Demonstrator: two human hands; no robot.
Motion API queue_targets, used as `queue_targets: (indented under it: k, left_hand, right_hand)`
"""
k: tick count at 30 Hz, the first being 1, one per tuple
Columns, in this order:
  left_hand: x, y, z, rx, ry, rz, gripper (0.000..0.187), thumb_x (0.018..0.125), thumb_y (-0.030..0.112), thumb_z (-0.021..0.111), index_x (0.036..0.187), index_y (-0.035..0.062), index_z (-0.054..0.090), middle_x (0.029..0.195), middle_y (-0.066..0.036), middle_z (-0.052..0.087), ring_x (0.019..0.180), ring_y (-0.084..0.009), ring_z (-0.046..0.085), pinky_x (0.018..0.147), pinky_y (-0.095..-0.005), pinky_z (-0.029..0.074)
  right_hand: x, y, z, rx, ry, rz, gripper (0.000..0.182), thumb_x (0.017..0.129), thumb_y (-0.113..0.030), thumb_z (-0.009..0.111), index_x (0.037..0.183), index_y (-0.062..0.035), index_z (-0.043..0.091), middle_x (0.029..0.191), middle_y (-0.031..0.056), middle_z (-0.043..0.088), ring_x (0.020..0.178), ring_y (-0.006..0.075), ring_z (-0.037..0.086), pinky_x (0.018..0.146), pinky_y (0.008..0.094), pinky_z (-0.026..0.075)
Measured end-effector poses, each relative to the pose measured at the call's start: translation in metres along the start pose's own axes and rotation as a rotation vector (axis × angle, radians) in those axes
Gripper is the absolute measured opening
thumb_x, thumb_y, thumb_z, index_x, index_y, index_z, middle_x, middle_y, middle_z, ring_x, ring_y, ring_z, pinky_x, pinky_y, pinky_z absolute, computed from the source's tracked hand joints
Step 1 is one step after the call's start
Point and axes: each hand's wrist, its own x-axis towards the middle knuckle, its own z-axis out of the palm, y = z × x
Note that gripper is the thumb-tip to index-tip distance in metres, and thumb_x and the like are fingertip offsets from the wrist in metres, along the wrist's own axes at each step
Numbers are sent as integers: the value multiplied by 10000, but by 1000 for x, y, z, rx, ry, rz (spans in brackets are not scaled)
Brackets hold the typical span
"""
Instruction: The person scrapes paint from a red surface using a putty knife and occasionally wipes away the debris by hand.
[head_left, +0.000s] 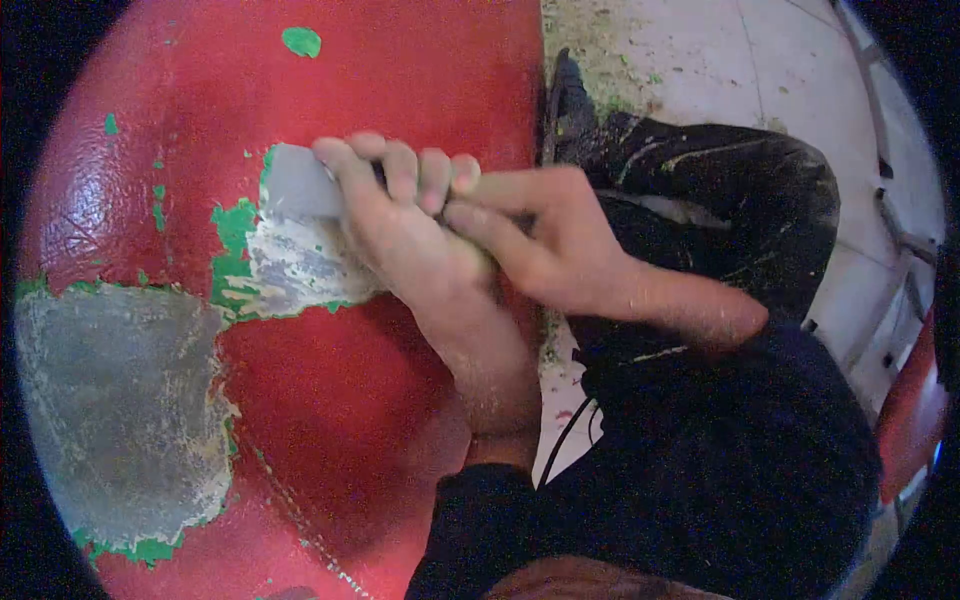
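Note:
A scraper's flat grey blade (300, 182) lies against the red painted surface (400, 80), at the upper edge of a scratched, partly bared patch (305, 255). My left hand (410, 230) is closed around the scraper just behind the blade, its fingers curled over. Against it, my right hand (550, 235) is also closed, with its thumb by my left palm. The handle is mostly hidden by both hands, which look slightly blurred. Green paint (235, 235) shows along the patch's ragged left edge.
A larger bared grey patch (120, 390) with green edges lies at the lower left. Pale floor tiles (700, 50) to the right carry scattered paint debris (610, 60). My bent leg in dark, dusty trousers (740, 190) is beside the red surface. A black cable (565, 440) runs below.

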Motion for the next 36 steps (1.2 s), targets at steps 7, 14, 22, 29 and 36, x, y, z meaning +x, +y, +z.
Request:
queue_targets:
  k: [7,14,22,29,36]
  left_hand:
    - [-9,-6,-5,62,60,19,342,940,439,411,781,139,447,532,60,267,441,-68,259,447,-270,334]
    - [-17,-5,-23,-31,-114,-35,329,942,429,417,775,147,443,528,56,263,433,-76,259,439,-266,337]
    - [0,-4,-4,63,-5,-54,358,919,459,451,723,160,433,488,57,240,402,-83,239,396,-274,302]
    - [12,-2,11,29,20,19,376,919,471,443,712,157,420,498,65,234,412,-68,237,411,-262,301]
    - [12,-24,-12,62,21,-10,379,928,471,419,724,153,446,498,52,257,410,-80,261,419,-274,324]
  right_hand:
    - [-4,4,2,-24,18,-39,172,792,-192,569,803,-36,641,657,206,567,594,321,615,546,370,472]
    - [-11,3,5,-51,-16,-52,198,813,-220,546,826,-53,651,673,212,565,605,333,610,540,373,472]
    - [-2,8,11,-8,108,-87,195,812,-208,537,835,-48,647,720,205,589,646,326,627,582,354,492]
    - [14,-2,2,-71,53,-31,172,817,-198,550,861,-84,671,703,197,596,597,315,620,556,356,490]
    - [5,18,-9,-160,-8,17,188,790,-204,570,892,-87,677,716,197,603,652,330,632,576,361,500]
